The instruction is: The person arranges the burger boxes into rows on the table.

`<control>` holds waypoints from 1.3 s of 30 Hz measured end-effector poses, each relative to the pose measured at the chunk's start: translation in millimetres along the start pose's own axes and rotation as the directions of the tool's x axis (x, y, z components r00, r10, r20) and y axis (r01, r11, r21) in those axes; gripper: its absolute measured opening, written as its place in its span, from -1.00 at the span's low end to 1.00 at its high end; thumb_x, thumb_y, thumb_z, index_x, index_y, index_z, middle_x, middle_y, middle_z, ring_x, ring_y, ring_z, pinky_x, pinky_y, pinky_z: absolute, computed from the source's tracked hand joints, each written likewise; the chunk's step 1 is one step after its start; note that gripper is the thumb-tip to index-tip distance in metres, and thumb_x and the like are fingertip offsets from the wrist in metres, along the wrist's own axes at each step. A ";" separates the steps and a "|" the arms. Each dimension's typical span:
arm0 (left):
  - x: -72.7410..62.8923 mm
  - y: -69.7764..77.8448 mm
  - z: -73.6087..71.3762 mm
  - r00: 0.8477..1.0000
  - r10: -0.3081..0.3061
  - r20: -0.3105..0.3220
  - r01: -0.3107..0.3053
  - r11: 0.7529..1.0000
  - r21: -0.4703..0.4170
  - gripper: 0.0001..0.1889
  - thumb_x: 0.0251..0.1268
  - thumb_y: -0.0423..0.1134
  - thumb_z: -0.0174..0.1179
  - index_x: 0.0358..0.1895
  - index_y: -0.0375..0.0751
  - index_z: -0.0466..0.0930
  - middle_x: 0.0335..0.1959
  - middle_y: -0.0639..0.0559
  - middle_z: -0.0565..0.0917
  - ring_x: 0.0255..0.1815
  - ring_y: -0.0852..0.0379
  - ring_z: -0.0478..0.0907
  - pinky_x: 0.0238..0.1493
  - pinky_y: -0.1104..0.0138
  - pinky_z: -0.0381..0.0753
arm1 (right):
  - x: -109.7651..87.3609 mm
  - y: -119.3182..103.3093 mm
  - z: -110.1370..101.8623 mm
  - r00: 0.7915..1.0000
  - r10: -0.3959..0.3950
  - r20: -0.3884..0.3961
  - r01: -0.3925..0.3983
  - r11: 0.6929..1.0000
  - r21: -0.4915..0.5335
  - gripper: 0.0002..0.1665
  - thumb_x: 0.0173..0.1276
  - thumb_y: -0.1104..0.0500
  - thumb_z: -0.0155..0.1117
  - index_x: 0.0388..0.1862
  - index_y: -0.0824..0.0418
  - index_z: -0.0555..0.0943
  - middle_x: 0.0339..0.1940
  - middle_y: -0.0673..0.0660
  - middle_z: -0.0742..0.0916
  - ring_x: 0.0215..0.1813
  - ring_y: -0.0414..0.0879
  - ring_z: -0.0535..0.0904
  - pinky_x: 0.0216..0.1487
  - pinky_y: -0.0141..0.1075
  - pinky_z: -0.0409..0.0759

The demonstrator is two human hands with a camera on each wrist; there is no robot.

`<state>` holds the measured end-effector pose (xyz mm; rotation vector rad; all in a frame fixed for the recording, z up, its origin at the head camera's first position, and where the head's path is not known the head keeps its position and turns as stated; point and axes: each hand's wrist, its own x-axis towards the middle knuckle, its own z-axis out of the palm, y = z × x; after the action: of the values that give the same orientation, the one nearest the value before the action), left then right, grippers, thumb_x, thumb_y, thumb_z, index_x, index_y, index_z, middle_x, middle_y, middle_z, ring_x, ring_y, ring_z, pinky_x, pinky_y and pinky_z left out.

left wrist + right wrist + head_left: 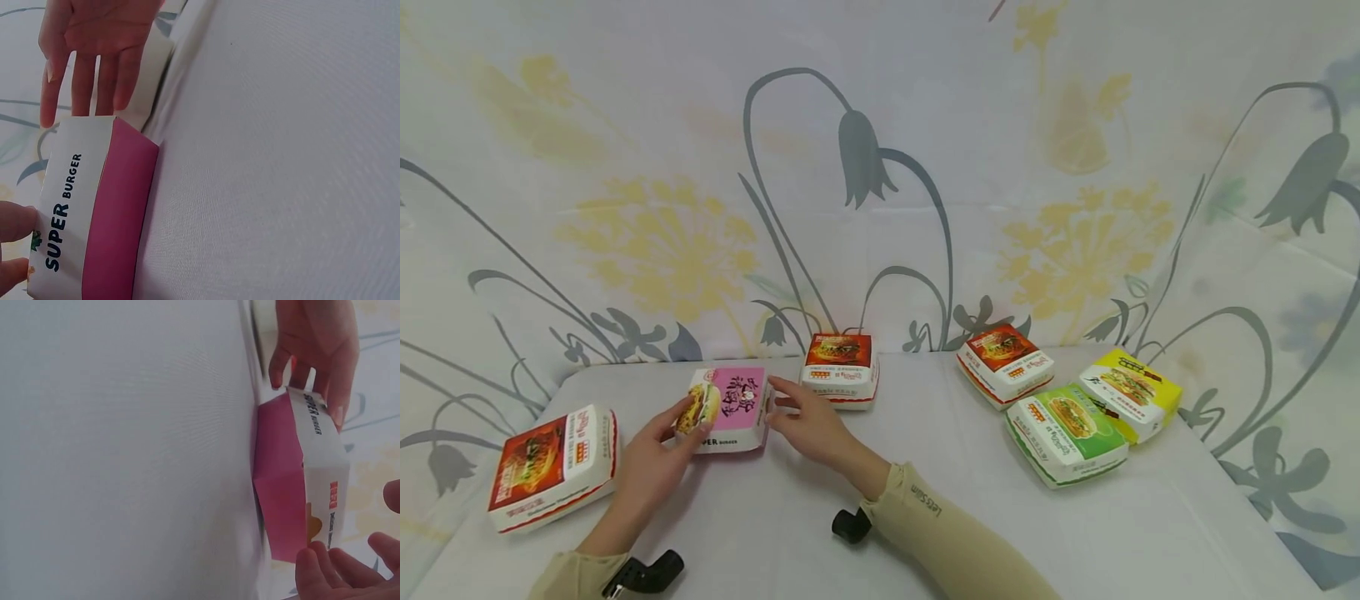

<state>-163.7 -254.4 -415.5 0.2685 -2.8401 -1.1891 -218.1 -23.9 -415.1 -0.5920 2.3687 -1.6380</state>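
Observation:
A pink and white burger box [741, 396], lettered "SUPER BURGER", sits left of the middle of the table. At its left end my left hand [651, 462] grips the near corner, thumb over the front edge. My right hand [816, 429] is at the opposite end, fingers extended loosely along that side. In the right wrist view, fingertips [315, 562] of the right hand touch the box's end, while its thumb stands apart. The left wrist view shows the printed white front [65, 194] and the right hand's palm [103, 31] beyond it.
Red-topped burger boxes stand at the left [553, 467], behind the right hand [841, 371] and at the back right [1006, 362]. A green box [1067, 433] touches a yellow box [1131, 387] at the right. A flowered cloth [880, 250] hangs behind the white-covered table [925, 450].

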 end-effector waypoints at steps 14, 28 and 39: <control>-13.0 7.4 2.4 1.000 0.030 -0.005 -0.031 0.999 -0.013 -0.22 0.41 0.10 0.20 0.54 -0.22 0.17 0.47 -0.38 0.24 0.32 -0.36 0.35 0.25 -0.15 0.34 | -3.0 2.3 1.7 0.999 -0.027 0.030 0.028 0.999 -0.032 -0.29 0.39 0.16 0.28 0.51 0.05 0.36 0.38 0.03 0.53 0.34 -0.08 0.48 0.25 -0.28 0.48; -16.8 3.7 -2.7 0.991 0.123 -0.045 -0.121 0.991 0.058 -0.32 0.48 0.06 0.12 0.48 -0.29 0.28 0.33 -0.33 0.45 0.11 -0.31 0.57 -0.21 0.23 0.61 | 0.7 13.1 0.2 0.993 -0.069 0.095 0.073 0.996 -0.042 -0.21 0.31 0.08 0.44 0.49 0.09 0.39 0.53 -0.02 0.35 0.49 -0.13 0.27 0.33 -0.27 0.40; -7.3 1.0 -6.7 0.983 0.162 -0.084 -0.155 0.984 0.083 -0.45 0.54 0.00 0.04 0.39 -0.32 0.38 0.20 -0.36 0.54 0.06 -0.29 0.55 -0.16 0.09 0.60 | 3.4 16.8 -1.3 0.995 -0.073 0.075 0.076 0.996 -0.038 -0.34 0.37 0.19 0.37 0.44 0.05 0.46 0.50 -0.02 0.42 0.45 -0.13 0.33 0.29 -0.25 0.45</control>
<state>-155.8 -257.1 -409.9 0.0943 -2.7716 -1.0136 -225.2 -19.2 -430.1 -0.7438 2.3591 -1.5719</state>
